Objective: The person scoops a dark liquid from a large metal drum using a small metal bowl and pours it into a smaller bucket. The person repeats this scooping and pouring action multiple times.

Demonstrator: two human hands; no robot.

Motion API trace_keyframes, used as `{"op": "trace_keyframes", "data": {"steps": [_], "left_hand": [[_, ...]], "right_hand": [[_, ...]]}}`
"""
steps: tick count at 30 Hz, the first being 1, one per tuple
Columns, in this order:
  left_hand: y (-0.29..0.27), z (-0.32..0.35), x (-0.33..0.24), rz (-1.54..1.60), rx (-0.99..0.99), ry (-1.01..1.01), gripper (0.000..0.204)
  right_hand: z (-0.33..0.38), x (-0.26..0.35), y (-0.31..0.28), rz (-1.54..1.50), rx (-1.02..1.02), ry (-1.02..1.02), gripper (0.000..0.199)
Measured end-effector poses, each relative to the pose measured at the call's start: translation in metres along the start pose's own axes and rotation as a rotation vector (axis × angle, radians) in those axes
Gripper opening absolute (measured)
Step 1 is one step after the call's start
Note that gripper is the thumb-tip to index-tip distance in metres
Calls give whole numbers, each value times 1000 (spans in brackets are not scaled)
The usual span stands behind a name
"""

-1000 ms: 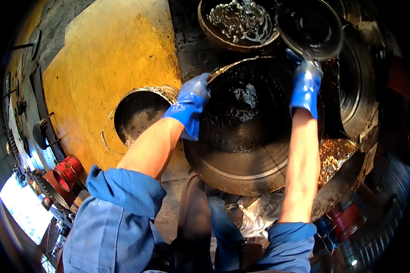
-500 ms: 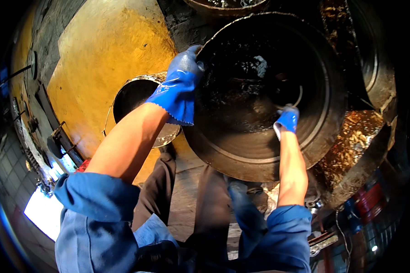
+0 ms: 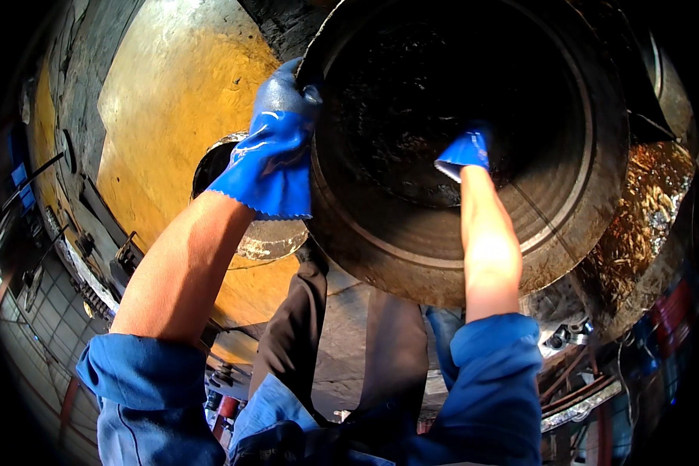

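I see my gloved left hand point(image 3: 276, 140) clamped on the big dark pan's point(image 3: 458, 140) left rim, while my right hand point(image 3: 466, 151) reaches inside it, grip hidden.

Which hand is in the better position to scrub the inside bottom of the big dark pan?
The right hand, probably. It already reaches deep inside the big dark pan, near its bottom. The left hand grips the pan's rim from outside, steadying it.
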State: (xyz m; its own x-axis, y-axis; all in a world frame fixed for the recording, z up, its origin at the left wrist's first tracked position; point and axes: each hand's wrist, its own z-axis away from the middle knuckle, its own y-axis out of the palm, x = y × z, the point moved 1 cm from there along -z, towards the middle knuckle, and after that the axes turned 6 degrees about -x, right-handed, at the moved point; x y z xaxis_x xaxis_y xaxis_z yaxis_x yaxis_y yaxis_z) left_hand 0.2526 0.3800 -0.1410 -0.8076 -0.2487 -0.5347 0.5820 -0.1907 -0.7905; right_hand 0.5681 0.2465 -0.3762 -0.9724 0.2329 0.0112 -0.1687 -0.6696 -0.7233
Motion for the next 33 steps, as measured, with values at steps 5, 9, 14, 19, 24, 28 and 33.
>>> {"op": "trace_keyframes", "data": {"steps": [5, 9, 14, 19, 24, 28, 33], "left_hand": [[4, 1, -11, 20, 1, 40, 38], [7, 1, -19, 70, 3, 62, 36], [-4, 7, -12, -19, -24, 19, 32], [-3, 4, -27, 12, 38, 5, 29], [-6, 2, -8, 5, -8, 24, 29], [4, 1, -15, 58, -35, 73, 35], [-5, 4, -9, 58, 19, 63, 39]], "right_hand": [[-19, 65, 65, -128, -229, 79, 36], [1, 84, 105, -192, -371, 125, 34], [64, 118, 75, -374, 2, 227, 33], [89, 73, 57, -520, 304, 223, 34], [138, 61, -6, -997, 534, 317, 42], [157, 27, -58, -1017, 482, 181, 38], [192, 18, -173, -1388, 335, 192, 33]]}}
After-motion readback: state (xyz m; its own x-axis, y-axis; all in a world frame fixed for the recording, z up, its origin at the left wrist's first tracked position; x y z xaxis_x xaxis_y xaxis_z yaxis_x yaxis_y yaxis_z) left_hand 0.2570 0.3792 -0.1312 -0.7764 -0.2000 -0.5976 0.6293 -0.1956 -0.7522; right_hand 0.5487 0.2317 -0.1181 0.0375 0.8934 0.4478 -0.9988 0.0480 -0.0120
